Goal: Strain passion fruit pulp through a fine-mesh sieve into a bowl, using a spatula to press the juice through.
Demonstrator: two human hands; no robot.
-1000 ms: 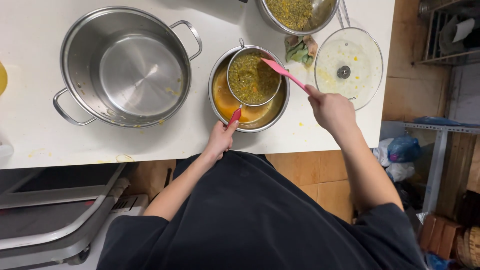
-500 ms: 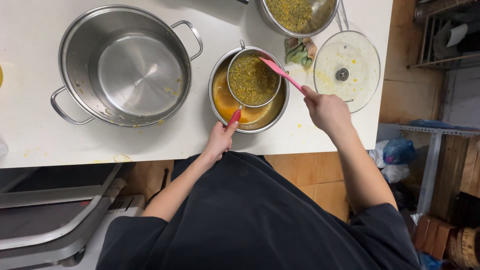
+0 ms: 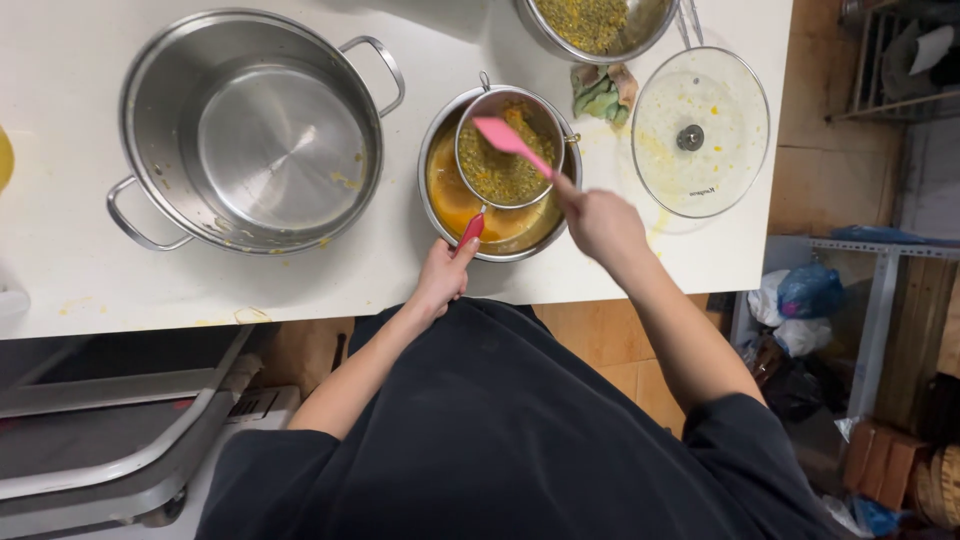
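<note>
Left hand: the left hand point(image 3: 440, 275) is closed round the red handle point(image 3: 471, 229) of the strainer point(image 3: 508, 150), at the 6 o'clock edge of the small pot point(image 3: 497, 175). Fingers are curled tight on the handle; the handle tip shows above them.

Right hand: the right hand point(image 3: 600, 222) is closed on the grip end of a pink spatula point(image 3: 512, 144). The hand sits at 4 o'clock of the small pot, just beyond its rim.

Spatula: it slants from the right hand toward 10 o'clock; its blade lies over the contents of the strainer, near the middle.

Strainer: round metal mesh bowl resting on the rim of the small pot, toward its 12 o'clock side. It holds yellow-green seedy pulp.

Small pot: steel, on the white table point(image 3: 60, 170), near the front edge. Orange liquid shows below the strainer, at 7 o'clock inside the pot.

Large pot: a large pot point(image 3: 250, 130) with two handles stands at 9 o'clock of the small pot, close beside it but apart. A few yellow specks cling to its inner wall.

Bowl: a steel bowl point(image 3: 650, 25) with the same seedy pulp sits at 1 o'clock of the small pot, cut off by the top edge.

Lid: a glass lid point(image 3: 700, 130) lies flat at 3 o'clock of the small pot, knob up, smeared with yellow.

Cloth: a crumpled green cloth point(image 3: 603, 92) lies between bowl, lid and small pot.
</note>
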